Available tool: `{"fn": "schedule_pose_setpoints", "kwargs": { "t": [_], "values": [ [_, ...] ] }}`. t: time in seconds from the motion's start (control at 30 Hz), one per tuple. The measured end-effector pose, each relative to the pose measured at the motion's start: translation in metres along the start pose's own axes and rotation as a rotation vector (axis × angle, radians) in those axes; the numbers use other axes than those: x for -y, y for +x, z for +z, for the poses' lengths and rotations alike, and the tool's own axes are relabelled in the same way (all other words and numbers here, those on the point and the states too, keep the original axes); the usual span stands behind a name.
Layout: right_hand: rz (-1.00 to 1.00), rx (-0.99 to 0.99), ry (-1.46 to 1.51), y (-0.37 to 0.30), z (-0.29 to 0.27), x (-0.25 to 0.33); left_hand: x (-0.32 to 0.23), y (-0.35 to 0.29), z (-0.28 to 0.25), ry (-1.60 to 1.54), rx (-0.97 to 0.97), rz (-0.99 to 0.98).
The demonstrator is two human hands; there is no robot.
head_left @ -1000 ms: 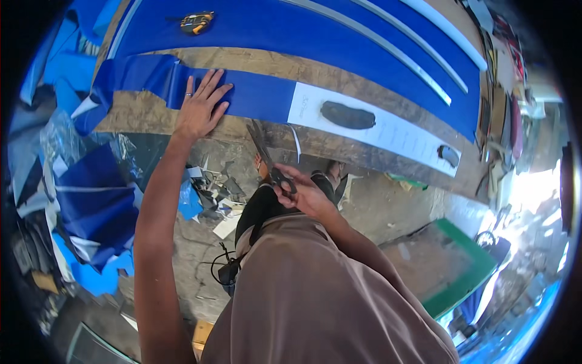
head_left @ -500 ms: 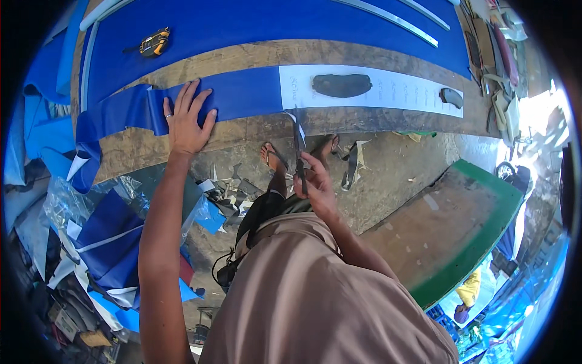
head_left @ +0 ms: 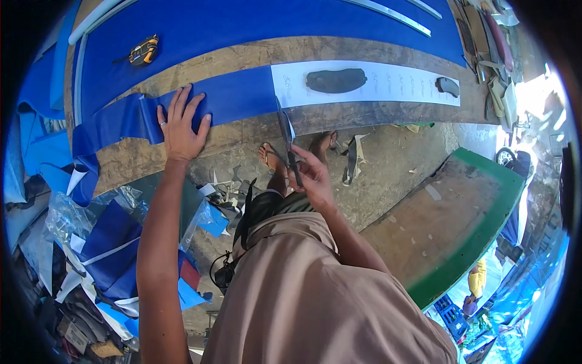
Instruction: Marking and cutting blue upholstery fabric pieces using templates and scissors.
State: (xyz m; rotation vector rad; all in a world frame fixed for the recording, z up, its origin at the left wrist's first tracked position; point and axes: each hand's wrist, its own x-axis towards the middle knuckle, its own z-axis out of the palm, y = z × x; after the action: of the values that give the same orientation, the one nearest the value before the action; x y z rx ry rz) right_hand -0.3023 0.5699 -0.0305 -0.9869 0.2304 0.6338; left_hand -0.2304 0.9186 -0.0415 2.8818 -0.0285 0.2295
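A long blue sheet strip (head_left: 239, 97) lies along the near edge of the table, its left part rumpled and drooping over the edge. My left hand (head_left: 183, 124) presses flat on it, fingers spread. To the right, a white section (head_left: 388, 85) with faint printed marks meets the blue. Two dark, smooth pieces rest on the white: a long one (head_left: 336, 80) and a smaller one (head_left: 447, 87) near the right end. In my right hand (head_left: 312, 179) are dark-handled scissors (head_left: 285, 127), their blades at the strip's near edge by the blue-white border. A thin white sliver hangs beside them.
Blue sheeting (head_left: 242, 24) covers the far part of the wooden table (head_left: 364, 115), with a tape measure (head_left: 144, 50) and metal bars (head_left: 391, 18) on it. A green-edged board (head_left: 436, 218) stands at right. Scraps (head_left: 115, 242) pile up at left and litter the floor.
The scissors' tip has moved slightly left and farther onto the strip, at the blue-white border. My left hand stays pressed on the blue strip. The whole view has shifted a little.
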Motion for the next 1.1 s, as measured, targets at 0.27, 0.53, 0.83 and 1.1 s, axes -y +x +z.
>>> {"fn": "schedule_pose_setpoints", "kwargs": {
  "t": [0.27, 0.53, 0.83, 1.1],
  "values": [
    [0.035, -0.050, -0.040, 0.006, 0.010, 0.007, -0.001, 0.000, -0.002, 0.008, 0.015, 0.000],
    [0.076, -0.069, -0.012, 0.005, 0.012, 0.009, -0.001, 0.000, -0.001, 0.003, 0.012, 0.004],
    [0.124, -0.101, 0.025, 0.005, 0.016, 0.009, 0.001, 0.000, -0.001, 0.000, 0.010, 0.000],
    [0.023, -0.069, 0.117, 0.028, 0.019, 0.005, 0.000, 0.001, -0.001, -0.007, 0.019, -0.006]
  ]
}}
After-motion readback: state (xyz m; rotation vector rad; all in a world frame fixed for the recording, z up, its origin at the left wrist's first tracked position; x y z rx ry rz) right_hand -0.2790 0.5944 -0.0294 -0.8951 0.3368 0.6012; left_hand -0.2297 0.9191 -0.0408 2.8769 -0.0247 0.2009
